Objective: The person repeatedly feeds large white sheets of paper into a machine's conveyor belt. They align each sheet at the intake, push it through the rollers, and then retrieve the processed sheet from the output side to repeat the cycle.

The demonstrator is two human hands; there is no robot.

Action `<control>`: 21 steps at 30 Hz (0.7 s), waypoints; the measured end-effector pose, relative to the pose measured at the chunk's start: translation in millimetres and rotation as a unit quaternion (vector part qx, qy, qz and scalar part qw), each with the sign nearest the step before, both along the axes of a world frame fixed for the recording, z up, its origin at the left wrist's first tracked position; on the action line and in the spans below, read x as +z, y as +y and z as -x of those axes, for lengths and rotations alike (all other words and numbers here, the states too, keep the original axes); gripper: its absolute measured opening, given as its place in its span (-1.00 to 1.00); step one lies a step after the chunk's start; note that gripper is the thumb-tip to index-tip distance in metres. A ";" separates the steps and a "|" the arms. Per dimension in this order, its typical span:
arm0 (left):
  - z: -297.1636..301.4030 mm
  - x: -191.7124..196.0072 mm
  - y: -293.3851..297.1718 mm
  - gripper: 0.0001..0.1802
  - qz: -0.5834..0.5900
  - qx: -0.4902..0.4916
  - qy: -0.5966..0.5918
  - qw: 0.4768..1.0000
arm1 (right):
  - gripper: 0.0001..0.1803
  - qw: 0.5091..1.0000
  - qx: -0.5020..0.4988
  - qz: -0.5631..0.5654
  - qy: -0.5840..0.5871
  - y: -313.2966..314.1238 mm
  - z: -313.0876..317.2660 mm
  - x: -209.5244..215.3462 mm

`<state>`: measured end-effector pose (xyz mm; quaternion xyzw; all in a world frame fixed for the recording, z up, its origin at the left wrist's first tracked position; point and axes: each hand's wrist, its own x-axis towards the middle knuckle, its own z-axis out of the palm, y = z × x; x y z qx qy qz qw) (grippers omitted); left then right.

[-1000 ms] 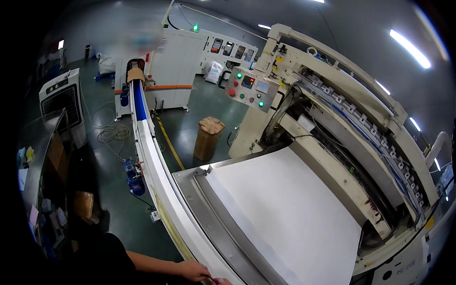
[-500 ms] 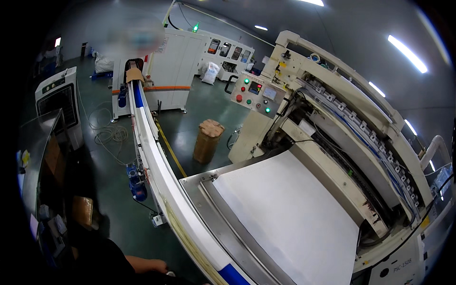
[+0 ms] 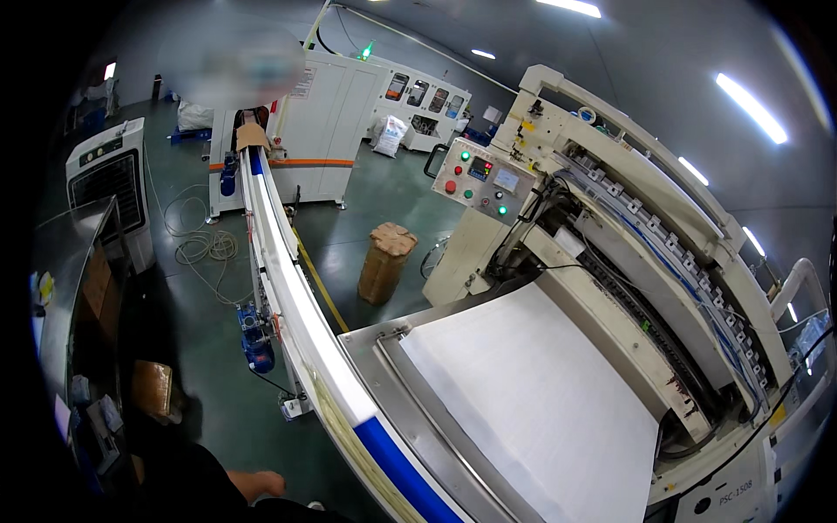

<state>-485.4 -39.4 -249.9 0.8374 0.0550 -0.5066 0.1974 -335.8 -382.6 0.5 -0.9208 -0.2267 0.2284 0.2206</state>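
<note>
At the lower edge, left of the conveyor, a bare part of my left arm, apparently the hand, shows beyond a dark sleeve. Its fingers cannot be made out, and nothing is seen held in it. The conveyor is nearest to it, apart from it. A long white strip lies along the blue belt, which shows bare at the near end. Right of the belt, a wide white sheet rests on the metal bed of a cream machine. My right hand is out of view.
A control panel with lit green buttons juts from the cream machine. A tall brown carton stands on the floor beyond the conveyor. A white machine cabinet is at the belt's far end. A blue motor hangs beside the conveyor; coiled hose lies left.
The white strip has travelled away along the belt, baring more blue at the near end. My left hand has drawn back slightly to the left. The view has shifted a little.
</note>
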 end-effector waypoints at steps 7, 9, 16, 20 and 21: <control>-23.0 48.9 -43.7 -0.50 0.076 -0.046 -0.037 0.995 | -0.77 1.000 -0.001 0.006 0.008 6.9 -0.5 -2.8; -27.1 47.6 -43.7 -0.50 0.071 -0.062 -0.037 0.995 | -0.76 1.000 0.000 0.006 0.008 8.8 -0.3 -3.6; -26.2 43.3 -23.2 -0.51 0.012 -0.005 -0.033 0.999 | -0.75 1.000 -0.002 0.010 0.019 10.7 -0.1 -9.0; -23.4 41.4 -18.1 -0.50 -0.010 -0.014 -0.041 0.999 | -0.74 1.000 -0.004 0.014 0.022 9.1 -1.0 -11.5; -19.3 40.3 -15.5 -0.50 -0.010 -0.019 -0.040 0.999 | -0.74 1.000 -0.001 0.012 0.024 10.9 0.2 -13.5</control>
